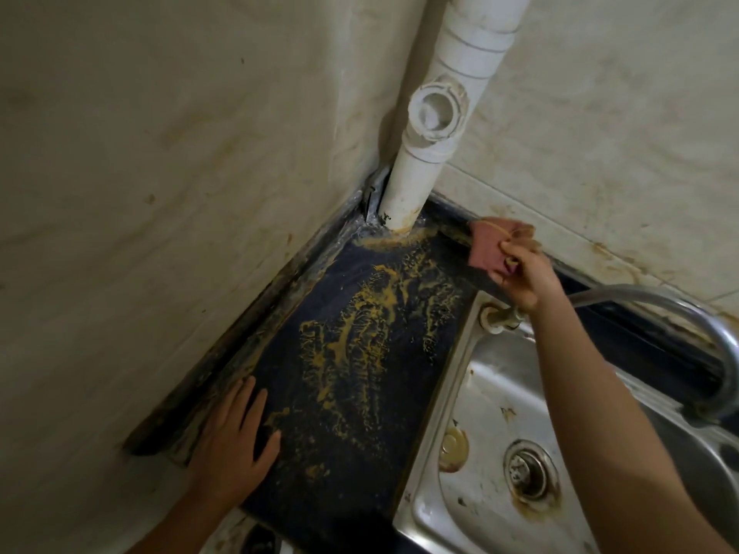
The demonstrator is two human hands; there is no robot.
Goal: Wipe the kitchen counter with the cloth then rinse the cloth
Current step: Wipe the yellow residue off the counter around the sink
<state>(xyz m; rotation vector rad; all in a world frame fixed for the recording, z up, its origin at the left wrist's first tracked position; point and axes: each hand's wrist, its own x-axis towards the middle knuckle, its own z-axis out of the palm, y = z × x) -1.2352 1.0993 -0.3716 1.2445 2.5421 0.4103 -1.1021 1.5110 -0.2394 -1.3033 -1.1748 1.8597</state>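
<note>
1. The cloth, a small reddish piece, is held at about 1 o'clock from the middle of the counter, against the dark raised strip where counter meets back wall. It is judged to be placed there so that the grime along that edge can be rubbed off.
2. The right hand is closed on the cloth: the fingers are curled over its lower right part, with the thumb hidden beneath. A loose yellowish thread is seen lying across the cloth's top.
3. The left hand is laid flat at about 7 o'clock on the counter, fingers spread and extended, nothing gripped. The palm is pressed on the counter's left edge, probably as a brace while the far corner is reached.
4. The counter is streaked with yellow-brown residue, thickest at the middle and at 12 o'clock round the foot of the white pipe. The wiping is therefore judged far from done.
5. The sink lies at 3 to 5 o'clock, touching the counter's right edge, with the tap arched over it from the right. Rinsing is judged not yet begun, since the cloth is well apart from the tap's spout; no running water is seen.
</note>
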